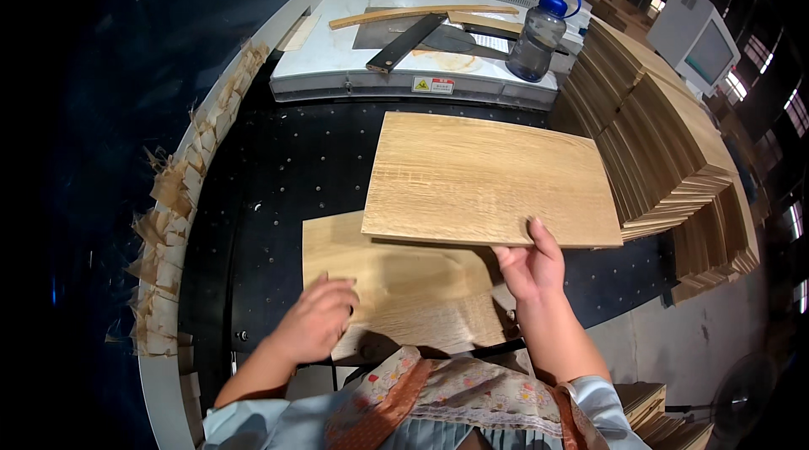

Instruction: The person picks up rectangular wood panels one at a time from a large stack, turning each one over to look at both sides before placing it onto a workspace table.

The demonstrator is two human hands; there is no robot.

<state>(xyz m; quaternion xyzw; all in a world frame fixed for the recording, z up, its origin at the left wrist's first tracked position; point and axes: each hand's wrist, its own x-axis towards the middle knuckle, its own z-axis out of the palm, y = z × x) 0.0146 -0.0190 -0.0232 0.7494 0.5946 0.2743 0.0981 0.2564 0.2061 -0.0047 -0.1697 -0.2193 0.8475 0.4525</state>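
Observation:
My right hand grips a light wood-grain board by its near edge, thumb on top and the other fingers underneath. This board is held up, slightly tilted, above the table. Below it lies a second wood-grain board, partly covered by the raised one and reaching toward my body. My left hand is at the left edge of that lower board, its fingers loosely bent and apart, holding nothing. Whether its fingertips touch the board I cannot tell.
A black perforated table lies beneath. Tall stacks of boards stand at the right. On the white machine top are a blue-capped water bottle, a dark-handled tool and wood strips. Torn tape lines the left edge.

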